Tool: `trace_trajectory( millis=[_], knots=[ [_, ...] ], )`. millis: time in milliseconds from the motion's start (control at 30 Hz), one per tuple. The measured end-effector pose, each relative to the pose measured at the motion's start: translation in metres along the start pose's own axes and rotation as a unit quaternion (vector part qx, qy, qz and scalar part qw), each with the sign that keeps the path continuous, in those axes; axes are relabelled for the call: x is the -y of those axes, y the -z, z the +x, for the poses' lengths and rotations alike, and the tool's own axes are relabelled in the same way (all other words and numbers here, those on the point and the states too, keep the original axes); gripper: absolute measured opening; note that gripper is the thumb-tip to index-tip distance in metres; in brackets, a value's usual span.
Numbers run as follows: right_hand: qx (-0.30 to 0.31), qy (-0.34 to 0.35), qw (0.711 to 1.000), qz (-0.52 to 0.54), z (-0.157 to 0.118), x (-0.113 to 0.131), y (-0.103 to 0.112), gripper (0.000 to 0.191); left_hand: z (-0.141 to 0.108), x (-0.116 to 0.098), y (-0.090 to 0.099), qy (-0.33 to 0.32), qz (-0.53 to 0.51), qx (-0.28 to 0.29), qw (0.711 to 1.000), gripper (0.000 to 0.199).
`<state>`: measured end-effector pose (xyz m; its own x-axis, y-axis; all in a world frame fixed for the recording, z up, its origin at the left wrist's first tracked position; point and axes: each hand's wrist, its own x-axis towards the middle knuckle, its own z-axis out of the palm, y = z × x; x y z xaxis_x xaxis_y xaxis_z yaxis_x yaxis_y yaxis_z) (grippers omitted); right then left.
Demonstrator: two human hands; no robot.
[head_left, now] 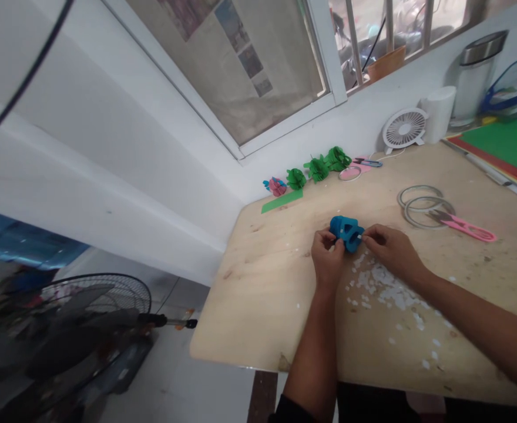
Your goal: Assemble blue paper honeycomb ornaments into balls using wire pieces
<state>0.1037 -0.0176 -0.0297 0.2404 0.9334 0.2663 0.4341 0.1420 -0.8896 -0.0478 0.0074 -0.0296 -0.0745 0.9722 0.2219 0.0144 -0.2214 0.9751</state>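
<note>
One dk floor fan (pixel 126 279) w/ wire cage, blurry, far L, lower than the table (pixel 249 294). Nr the table's back L corner: green strip (pixel 280 201) lying flat, pink-and-blue paper shape (pixel 278 187) just behind it, then three green paper shapes (pixel 318 169) in a row along the wall.

Mid-table, front of that row: L hand (pixel 326 259), its grip pinched on the blue paper piece (pixel 338 224), approx upright, w/ openings in it. Behind, by the wall: thin metal ring (pixel 350 180) partly over pink paper (pixel 364 168), w/ blue-handled snips (pixel 373 163) across the latter.

R hand (pixel 393 249) at the blue piece's R edge, grip pinched on a tiny white bit (pixel 359 236). White scraps (pixel 386 279) scattered below it, toward table's front.

Farther R: white desk fan (pixel 405 129) at back, two overlapping metal rings (pixel 400 200) w/ pink snips (pixel 470 228), tips over the rings. White cylinder (pixel 441 111) beside desk fan, then clear bottle (pixel 474 88) w/ metal lid, green sheet (pixel 509 144) atop a stack, blue-trimmed bag (pixel 516 88) behind.
</note>
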Motion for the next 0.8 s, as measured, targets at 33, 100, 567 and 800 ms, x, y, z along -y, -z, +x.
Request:
trace_trajectory(
  millis=[33,100,567,800],
  knots=[
    [0.000,0.006,1.000,-0.007,0.000,0.000,0.001,0.020,0.000,0.001,0.000,0.005,-0.002,-0.018,1.000,0.024],
    [0.003,0.018,1.000,-0.014,0.001,-0.002,0.001,0.020,0.001,0.004,-0.001,0.017,-0.009,-0.041,0.999,0.034],
    [-0.018,0.039,0.998,-0.046,0.003,-0.007,0.009,0.021,0.006,0.012,-0.010,0.035,0.022,-0.022,0.999,0.048],
    [-0.051,0.230,0.960,-0.149,0.001,-0.002,0.019,0.020,0.002,0.004,-0.008,0.030,0.017,-0.043,0.998,0.058]
  ],
)
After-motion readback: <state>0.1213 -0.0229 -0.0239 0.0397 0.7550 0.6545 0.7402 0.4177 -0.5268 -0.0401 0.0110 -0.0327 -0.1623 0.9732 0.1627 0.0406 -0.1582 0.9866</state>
